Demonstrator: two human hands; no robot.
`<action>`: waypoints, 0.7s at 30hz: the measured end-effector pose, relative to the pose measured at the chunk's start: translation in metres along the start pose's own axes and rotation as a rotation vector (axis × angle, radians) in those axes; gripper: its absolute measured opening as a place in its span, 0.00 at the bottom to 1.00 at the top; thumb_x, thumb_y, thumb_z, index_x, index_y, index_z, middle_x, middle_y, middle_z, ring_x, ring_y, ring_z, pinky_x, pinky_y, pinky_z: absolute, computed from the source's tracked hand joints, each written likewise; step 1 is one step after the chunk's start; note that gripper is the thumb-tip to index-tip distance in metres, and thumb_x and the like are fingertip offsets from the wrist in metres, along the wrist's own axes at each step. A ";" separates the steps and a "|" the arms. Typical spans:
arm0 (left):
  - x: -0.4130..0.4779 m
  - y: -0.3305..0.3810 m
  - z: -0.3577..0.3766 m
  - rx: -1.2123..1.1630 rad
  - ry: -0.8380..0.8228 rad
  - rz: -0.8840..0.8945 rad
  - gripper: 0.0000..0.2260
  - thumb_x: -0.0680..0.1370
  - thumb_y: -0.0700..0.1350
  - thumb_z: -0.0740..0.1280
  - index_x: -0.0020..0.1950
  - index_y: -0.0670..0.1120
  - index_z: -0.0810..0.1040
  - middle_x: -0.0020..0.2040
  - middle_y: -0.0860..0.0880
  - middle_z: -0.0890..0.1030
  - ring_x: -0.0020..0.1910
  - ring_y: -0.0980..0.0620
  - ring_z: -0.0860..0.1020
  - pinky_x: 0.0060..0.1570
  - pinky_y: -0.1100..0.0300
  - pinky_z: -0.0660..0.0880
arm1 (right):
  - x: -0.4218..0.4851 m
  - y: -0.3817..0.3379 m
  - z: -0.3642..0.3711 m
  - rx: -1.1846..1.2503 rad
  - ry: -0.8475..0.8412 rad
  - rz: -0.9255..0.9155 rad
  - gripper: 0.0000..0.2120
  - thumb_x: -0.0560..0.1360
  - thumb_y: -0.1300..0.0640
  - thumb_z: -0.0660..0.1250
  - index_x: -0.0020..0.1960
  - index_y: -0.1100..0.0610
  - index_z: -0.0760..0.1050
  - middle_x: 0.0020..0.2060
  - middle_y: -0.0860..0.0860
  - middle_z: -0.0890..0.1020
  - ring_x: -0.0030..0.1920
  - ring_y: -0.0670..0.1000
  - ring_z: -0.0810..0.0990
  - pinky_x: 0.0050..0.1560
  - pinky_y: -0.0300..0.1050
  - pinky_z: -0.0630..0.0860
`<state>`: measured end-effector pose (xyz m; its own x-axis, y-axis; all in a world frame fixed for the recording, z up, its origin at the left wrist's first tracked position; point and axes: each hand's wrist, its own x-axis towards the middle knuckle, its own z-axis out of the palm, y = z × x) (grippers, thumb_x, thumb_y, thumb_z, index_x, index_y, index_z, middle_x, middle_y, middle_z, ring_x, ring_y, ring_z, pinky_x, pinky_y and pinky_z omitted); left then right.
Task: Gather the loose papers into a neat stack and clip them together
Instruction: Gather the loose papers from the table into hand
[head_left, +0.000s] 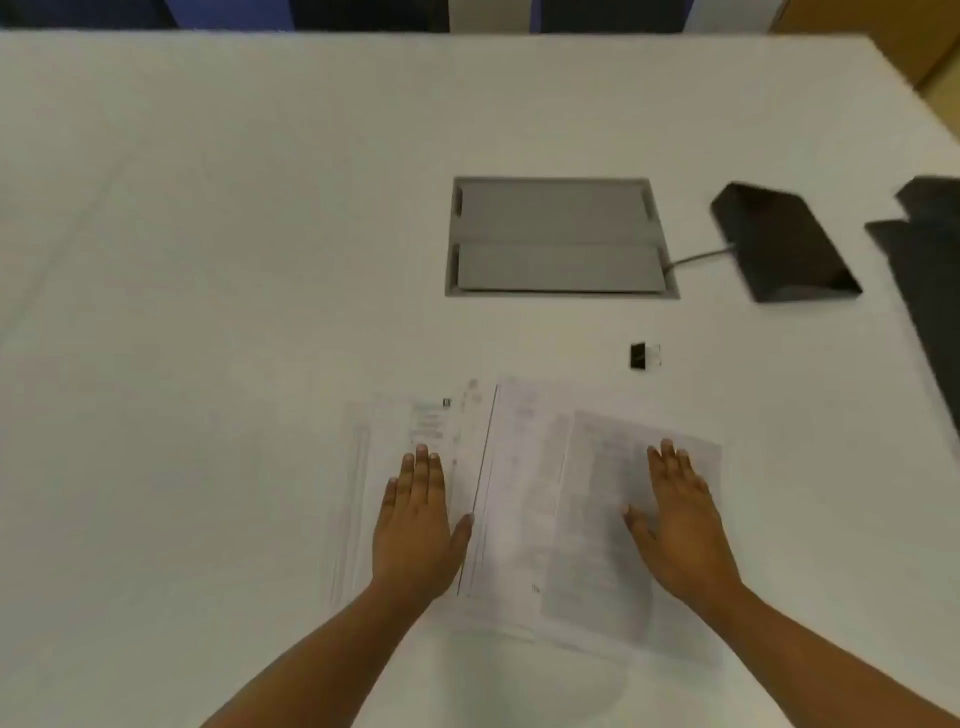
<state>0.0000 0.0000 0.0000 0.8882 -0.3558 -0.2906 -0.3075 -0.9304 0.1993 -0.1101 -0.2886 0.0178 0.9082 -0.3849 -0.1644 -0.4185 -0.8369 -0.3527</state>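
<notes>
Lower centre of frame: loose papers (524, 499) spread overlapping on white table (208, 260), not yet squared. Left hand (415, 525) laid flat on leftmost sheet, fingers straight. Right hand (675, 519) pressed flat on rightmost sheet (print too blurred to read). Binder clip (644, 356) lying apart, above papers at right of centre, untouched.

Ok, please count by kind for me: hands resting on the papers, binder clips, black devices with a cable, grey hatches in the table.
Hands flat on the papers: 2, the left hand and the right hand
Binder clip: 1
Black device with a cable: 1
Grey hatch: 1
Total: 5
</notes>
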 end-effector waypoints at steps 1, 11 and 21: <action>-0.005 0.000 0.008 0.004 -0.021 0.004 0.38 0.82 0.63 0.50 0.77 0.44 0.30 0.82 0.46 0.36 0.79 0.50 0.35 0.77 0.54 0.36 | -0.009 0.003 0.007 -0.003 -0.034 0.032 0.36 0.80 0.46 0.60 0.80 0.59 0.46 0.80 0.53 0.47 0.79 0.51 0.44 0.78 0.50 0.44; -0.014 0.018 0.009 -0.147 0.025 -0.062 0.36 0.82 0.61 0.55 0.82 0.45 0.44 0.83 0.47 0.48 0.82 0.48 0.47 0.78 0.54 0.45 | -0.037 0.010 0.027 0.077 -0.078 0.191 0.39 0.79 0.41 0.59 0.80 0.56 0.44 0.80 0.52 0.46 0.80 0.53 0.44 0.77 0.51 0.43; -0.020 0.085 -0.006 -0.460 -0.116 -0.220 0.34 0.78 0.59 0.65 0.78 0.45 0.61 0.76 0.46 0.67 0.72 0.45 0.69 0.68 0.50 0.69 | -0.067 0.021 0.036 -0.027 -0.225 0.320 0.48 0.74 0.31 0.57 0.79 0.53 0.34 0.80 0.51 0.40 0.80 0.56 0.40 0.76 0.57 0.48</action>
<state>-0.0419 -0.0718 0.0289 0.8631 -0.1878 -0.4688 0.0872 -0.8589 0.5046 -0.1796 -0.2670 -0.0116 0.7076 -0.5356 -0.4610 -0.6774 -0.6997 -0.2268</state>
